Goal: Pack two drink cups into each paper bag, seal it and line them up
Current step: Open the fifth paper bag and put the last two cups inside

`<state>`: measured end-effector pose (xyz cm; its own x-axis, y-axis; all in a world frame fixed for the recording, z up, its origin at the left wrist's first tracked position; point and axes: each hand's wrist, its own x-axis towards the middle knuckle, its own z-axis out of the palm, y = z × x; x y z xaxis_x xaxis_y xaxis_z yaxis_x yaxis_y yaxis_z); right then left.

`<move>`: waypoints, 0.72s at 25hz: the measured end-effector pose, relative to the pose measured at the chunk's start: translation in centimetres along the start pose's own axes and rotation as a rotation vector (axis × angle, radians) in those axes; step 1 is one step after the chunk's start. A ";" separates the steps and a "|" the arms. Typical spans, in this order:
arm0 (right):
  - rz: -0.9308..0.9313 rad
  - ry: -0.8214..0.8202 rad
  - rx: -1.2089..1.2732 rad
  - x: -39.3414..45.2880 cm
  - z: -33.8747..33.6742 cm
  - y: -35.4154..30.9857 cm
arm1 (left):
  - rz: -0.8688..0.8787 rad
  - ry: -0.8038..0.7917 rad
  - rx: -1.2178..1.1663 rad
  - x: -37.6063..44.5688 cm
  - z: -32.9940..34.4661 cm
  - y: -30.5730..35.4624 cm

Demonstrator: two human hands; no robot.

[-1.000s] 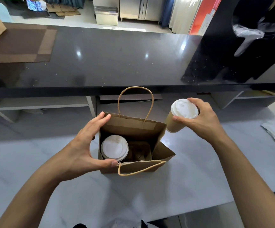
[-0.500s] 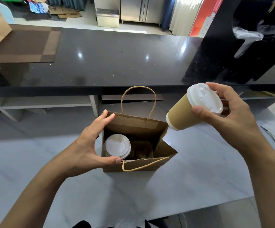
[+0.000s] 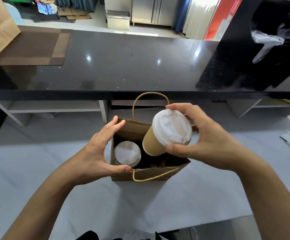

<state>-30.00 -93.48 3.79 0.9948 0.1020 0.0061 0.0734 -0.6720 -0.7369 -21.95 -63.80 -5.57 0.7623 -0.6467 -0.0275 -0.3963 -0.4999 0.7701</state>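
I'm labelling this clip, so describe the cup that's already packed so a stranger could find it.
On the pale worktop stands an open brown paper bag. The packed cup sits upright in its left side, only its white lid showing. Unlike the tilted cup in the right hand, nobody holds it.

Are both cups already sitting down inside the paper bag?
No: one cup sits in the bag; the right hand holds the second cup tilted above its opening.

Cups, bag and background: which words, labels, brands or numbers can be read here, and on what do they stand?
No text can be read.
Held cup, its lid, the cup in the bag and the paper bag: no print visible.
Red poster behind the counter: shows a bottle; any lettering is too blurred to read.
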 end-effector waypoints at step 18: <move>0.165 -0.233 -0.385 1.5 3.1 2.6 | 0.002 -0.027 0.021 -0.2 -0.2 0.2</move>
<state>-28.50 -92.80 -0.15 0.9562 0.1033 -0.2738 -0.0193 -0.9114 -0.4110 -22.09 -63.61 -5.30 0.7473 -0.6630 -0.0433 -0.4090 -0.5104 0.7564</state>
